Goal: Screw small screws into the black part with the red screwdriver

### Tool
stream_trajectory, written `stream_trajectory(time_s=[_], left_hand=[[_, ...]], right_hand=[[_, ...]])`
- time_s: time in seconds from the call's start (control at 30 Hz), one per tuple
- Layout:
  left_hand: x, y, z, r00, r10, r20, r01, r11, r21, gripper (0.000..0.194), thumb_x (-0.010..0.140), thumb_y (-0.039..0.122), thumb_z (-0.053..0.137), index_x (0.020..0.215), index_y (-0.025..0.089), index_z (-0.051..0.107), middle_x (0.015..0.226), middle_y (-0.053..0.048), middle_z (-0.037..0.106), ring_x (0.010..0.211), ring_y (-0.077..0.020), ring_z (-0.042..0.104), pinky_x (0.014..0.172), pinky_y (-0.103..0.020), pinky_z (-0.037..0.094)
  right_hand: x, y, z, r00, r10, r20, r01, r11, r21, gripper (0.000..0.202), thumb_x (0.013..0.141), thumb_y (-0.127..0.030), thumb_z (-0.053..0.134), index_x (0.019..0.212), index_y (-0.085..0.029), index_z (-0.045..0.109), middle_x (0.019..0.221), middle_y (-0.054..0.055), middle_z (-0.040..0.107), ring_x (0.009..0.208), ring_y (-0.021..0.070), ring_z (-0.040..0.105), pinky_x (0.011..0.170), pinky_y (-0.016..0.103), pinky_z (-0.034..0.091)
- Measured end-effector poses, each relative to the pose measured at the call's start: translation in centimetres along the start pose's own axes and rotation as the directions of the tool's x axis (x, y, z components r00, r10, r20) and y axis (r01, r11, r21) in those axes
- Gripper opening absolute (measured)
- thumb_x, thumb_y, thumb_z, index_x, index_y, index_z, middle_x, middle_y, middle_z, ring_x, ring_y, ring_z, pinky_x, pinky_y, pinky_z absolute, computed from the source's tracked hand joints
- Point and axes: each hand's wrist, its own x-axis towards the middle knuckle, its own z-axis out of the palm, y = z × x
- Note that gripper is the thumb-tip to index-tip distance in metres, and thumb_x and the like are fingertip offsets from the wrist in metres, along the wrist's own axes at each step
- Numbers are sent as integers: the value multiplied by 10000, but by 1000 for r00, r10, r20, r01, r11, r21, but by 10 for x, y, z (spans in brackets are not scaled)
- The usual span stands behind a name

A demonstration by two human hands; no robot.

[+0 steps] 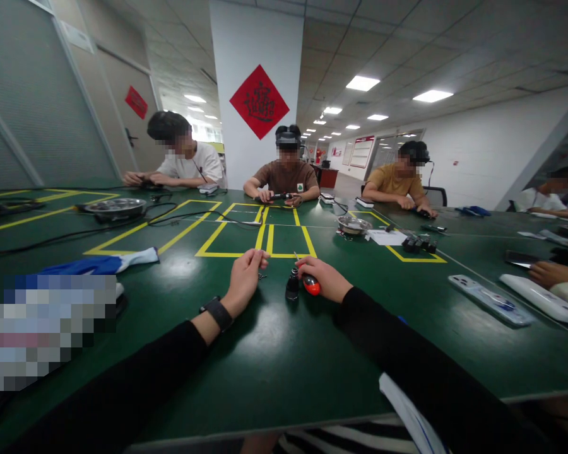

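Observation:
My right hand (329, 277) is wrapped round a screwdriver with a red and black handle (312, 285). Its thin shaft points up and away from me. Just left of that handle, a small black cylindrical part (292, 287) stands upright on the green table (265, 366). My left hand (243, 280) is held in a pinch to the left of the black part, apart from it. What lies between those fingertips is too small to make out. A few tiny metal pieces (262, 276) lie on the table beside my left fingers.
A blue and white glove (99, 261) lies at left. Metal bowls (353, 224) and black parts (419, 244) sit farther off. A clear plastic case (490, 299) and a white object (542, 298) lie at right. Several people work around the table. Yellow tape marks rectangles.

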Motion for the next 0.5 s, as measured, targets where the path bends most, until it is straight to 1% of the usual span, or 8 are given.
stream_trajectory(time_s=[0.07,0.13,0.2,0.27,0.33,0.4,0.43,0.5], left_hand=[[-11,11,8,999,8,43,-8,1000,-10,375,897,451,310,752,177,519,584,18,481,561,-118,465,559,-225,373],[-20,21,12,993,58,98,-60,998,19,384,914,428,275,682,186,463,542,28,418,527,-113,418,542,-227,344],[-25,29,12,980,117,159,-125,991,40,387,923,404,260,643,190,418,554,23,406,540,-115,410,559,-234,339],[-27,34,11,963,156,219,-169,985,42,372,928,385,255,648,192,406,572,19,407,552,-118,407,573,-241,338],[-29,37,9,949,171,263,-188,981,39,347,930,371,248,683,194,416,587,18,412,554,-122,402,576,-246,338],[-31,38,10,938,179,295,-199,979,39,323,930,360,244,721,194,426,605,14,423,565,-125,406,585,-248,341],[-33,38,10,932,188,310,-209,977,37,315,931,355,243,733,193,427,616,12,430,575,-126,411,593,-249,344],[-35,39,11,917,211,337,-234,972,30,301,932,345,245,749,191,428,640,8,440,599,-126,420,613,-249,348]], right_hand=[[0,1,2,999,-6,45,10,998,-69,243,693,-26,571,855,-202,612,1131,70,541,1019,205,546,866,335,417],[1,1,4,997,-14,76,22,994,-106,248,692,-18,568,849,-202,620,1102,63,551,989,198,556,844,315,423],[1,1,5,996,-9,88,21,991,-134,256,702,-13,555,853,-205,629,1083,59,559,944,190,569,813,301,430],[2,-1,2,997,-1,79,14,988,-154,289,714,-5,530,886,-213,633,1082,60,563,926,189,569,796,299,432],[3,-6,-3,1000,-11,24,15,987,-163,350,723,16,487,941,-220,626,1083,66,567,961,199,550,820,317,421],[4,-14,-11,995,-38,-90,24,988,-152,396,740,30,437,988,-222,615,1069,76,573,1014,210,517,872,347,392],[4,-19,-14,987,-52,-155,32,991,-133,372,763,5,434,998,-222,612,1056,80,575,1006,211,516,880,354,386],[4,-29,-17,962,-62,-266,46,997,-66,257,807,-97,481,981,-228,616,989,75,584,944,205,530,860,350,396]])
